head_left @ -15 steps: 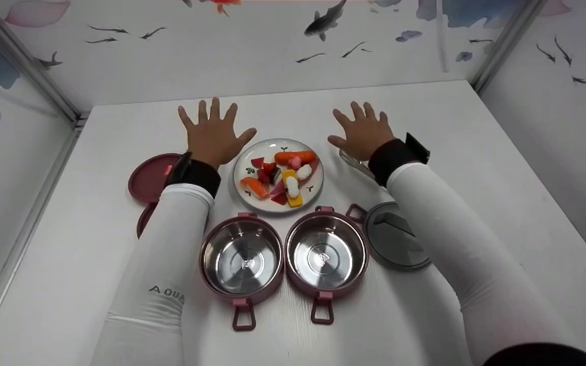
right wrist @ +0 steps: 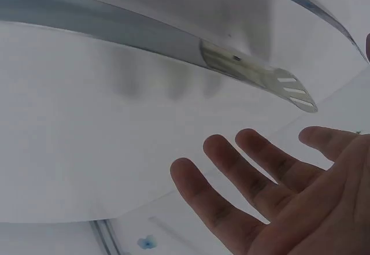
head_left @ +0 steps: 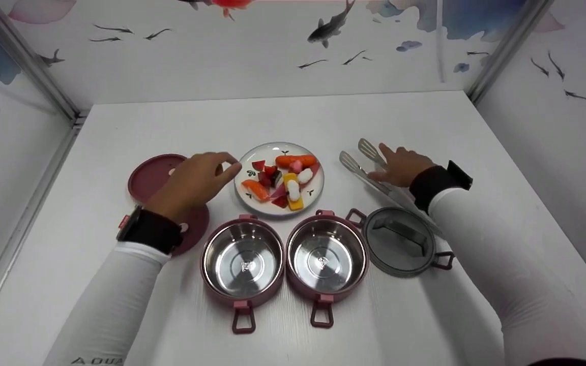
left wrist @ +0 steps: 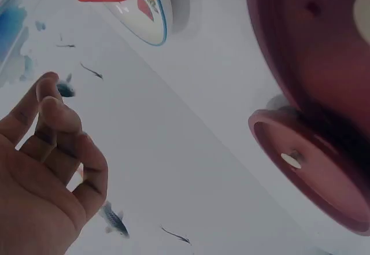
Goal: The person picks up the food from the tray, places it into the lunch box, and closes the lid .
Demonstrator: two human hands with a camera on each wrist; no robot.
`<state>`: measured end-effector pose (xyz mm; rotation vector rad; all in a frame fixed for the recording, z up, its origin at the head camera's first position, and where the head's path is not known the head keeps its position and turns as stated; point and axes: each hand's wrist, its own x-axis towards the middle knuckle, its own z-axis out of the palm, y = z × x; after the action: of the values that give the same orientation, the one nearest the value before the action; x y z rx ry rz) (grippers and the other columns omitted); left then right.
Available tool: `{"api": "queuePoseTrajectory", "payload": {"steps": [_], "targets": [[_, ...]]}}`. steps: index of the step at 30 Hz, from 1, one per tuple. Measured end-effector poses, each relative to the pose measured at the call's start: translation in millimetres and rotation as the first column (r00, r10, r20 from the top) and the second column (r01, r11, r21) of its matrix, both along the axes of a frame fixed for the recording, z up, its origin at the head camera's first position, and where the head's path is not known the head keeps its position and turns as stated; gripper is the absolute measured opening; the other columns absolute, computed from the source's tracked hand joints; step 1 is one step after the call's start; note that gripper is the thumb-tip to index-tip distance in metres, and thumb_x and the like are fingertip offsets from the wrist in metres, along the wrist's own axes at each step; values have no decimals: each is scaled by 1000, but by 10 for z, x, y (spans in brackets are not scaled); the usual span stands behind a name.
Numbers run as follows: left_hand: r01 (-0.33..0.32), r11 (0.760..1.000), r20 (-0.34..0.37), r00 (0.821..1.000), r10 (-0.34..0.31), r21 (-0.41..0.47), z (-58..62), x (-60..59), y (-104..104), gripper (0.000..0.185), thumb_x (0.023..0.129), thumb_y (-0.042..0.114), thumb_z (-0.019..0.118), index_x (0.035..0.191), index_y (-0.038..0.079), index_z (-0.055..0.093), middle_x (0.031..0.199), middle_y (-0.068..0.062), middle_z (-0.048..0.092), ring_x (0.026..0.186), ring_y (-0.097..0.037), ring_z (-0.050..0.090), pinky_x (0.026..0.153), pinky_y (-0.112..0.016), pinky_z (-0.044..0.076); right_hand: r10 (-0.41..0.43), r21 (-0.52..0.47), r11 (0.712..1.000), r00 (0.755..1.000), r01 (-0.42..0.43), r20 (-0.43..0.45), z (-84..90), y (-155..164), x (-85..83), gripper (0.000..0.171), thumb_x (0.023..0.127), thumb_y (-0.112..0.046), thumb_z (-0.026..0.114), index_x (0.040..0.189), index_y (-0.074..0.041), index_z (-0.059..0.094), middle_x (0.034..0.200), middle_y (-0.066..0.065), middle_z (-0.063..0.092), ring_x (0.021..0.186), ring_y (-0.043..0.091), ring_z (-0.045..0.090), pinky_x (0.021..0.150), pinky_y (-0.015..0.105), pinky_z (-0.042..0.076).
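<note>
The white worktop carries everything, ringed by walls printed with fish. Nearest the person stand two round steel-lined containers with maroon rims, side by side and touching: the left container and the right container, each with its loop handle pointing toward the person. Just right of them lies a grey lid, and to the far left two maroon lids overlap. Behind the containers sits a white plate of toy food pieces.

The metal tongs lie on the worktop right of the plate, their long axis running diagonally, with the slotted tips pointing away from the person and toward the left and the handle end running back under the right forearm beside the grey lid.

The right hand rests over the middle of the tongs, fingers straight and spread, gripping nothing. The left hand hovers above the maroon lids just left of the plate, fingers loosely curled and holding nothing.
</note>
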<state>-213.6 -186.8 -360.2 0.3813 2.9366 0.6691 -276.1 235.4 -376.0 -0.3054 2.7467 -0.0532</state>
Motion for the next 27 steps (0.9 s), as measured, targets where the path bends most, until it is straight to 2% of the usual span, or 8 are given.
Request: {"api": "queuePoseTrajectory", "payload": {"steps": [3,8,12,16,18,23,27], "targets": [[44,997,54,997,-47,58,-101,172,-107,43,101,57,46,124,26,66,84,-3,60,76,-19,53,68,-35,43,38,-2,999,999,-38,12,-100,39,21,93,96,-54,56,158,0,14,142,42,40,127,57,46,99,63,44],[92,985,113,988,-109,143,-309,355,-186,42,100,55,51,127,26,67,89,0,64,80,-18,56,73,-34,45,72,-58,996,997,-70,37,-216,122,46,92,96,-46,61,157,3,12,136,41,47,125,52,51,99,60,45],[112,977,143,980,-139,180,-472,443,-194,38,101,51,52,126,28,67,92,3,66,83,-16,58,76,-35,47,78,-117,990,996,-73,44,-273,152,67,91,97,-41,62,158,2,10,132,40,53,119,49,57,98,59,46],[158,964,160,968,-194,213,-589,480,-185,29,104,44,50,119,27,68,99,3,69,91,-14,60,85,-36,48,103,-164,982,994,-98,22,-317,165,90,89,96,-36,63,158,-1,11,137,38,50,117,47,58,99,58,45],[161,959,159,967,-201,232,-613,488,-190,26,104,42,50,118,29,68,104,5,69,95,-13,60,88,-37,48,121,-181,976,993,-119,3,-340,177,93,88,95,-34,65,159,-3,13,140,36,49,114,45,60,98,58,46],[153,950,134,972,-195,273,-638,453,-181,24,102,40,56,120,31,69,101,4,69,89,-14,58,82,-34,47,160,-173,971,986,-164,-37,-381,248,113,91,91,-31,69,159,-3,14,141,36,47,113,46,60,95,58,48],[192,938,142,960,-240,289,-658,413,-149,25,101,44,57,118,33,70,101,4,69,90,-13,58,82,-33,48,145,-160,975,988,-152,-51,-381,293,132,86,90,-32,71,154,2,24,127,34,58,109,45,62,91,57,50]]}}
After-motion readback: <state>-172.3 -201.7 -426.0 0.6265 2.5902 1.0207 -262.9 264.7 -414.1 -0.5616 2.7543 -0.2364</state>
